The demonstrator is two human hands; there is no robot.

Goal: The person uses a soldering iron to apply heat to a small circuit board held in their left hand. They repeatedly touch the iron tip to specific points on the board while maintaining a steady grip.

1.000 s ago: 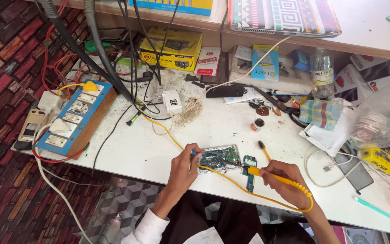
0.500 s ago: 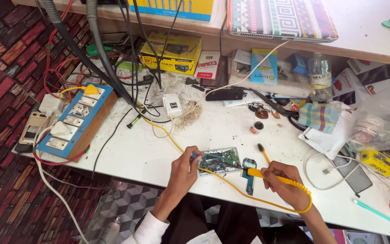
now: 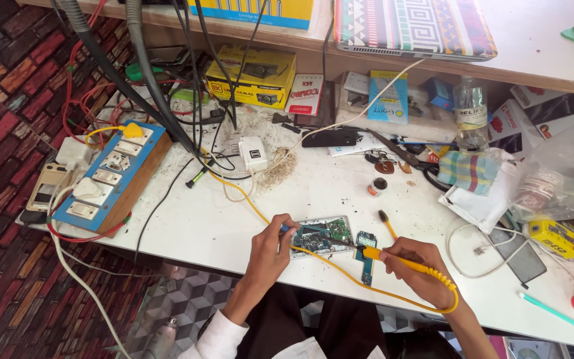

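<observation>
An opened phone with a green circuit board (image 3: 323, 235) lies on the white table (image 3: 194, 226) near its front edge. My left hand (image 3: 268, 251) rests at the board's left end and pinches a thin tool whose blue tip shows above my fingers. My right hand (image 3: 414, 262) grips a yellow soldering iron (image 3: 393, 258); its metal tip points left onto the board. The iron's yellow cord (image 3: 340, 269) loops under my wrist and runs up the table. A small blue board piece (image 3: 366, 247) lies beside the phone, partly under the iron.
A blue socket board (image 3: 111, 179) sits at the left edge with several cables. A white charger (image 3: 254, 153), a small brush (image 3: 386, 225), a flux tin (image 3: 377, 187), a plastic bottle (image 3: 470, 113), boxes, a checked cloth (image 3: 472, 171) and a plastic bag (image 3: 566, 173) crowd the back and right.
My right hand has brought the soldering iron's tip slightly left onto the circuit board. My left hand stays on the board's left end.
</observation>
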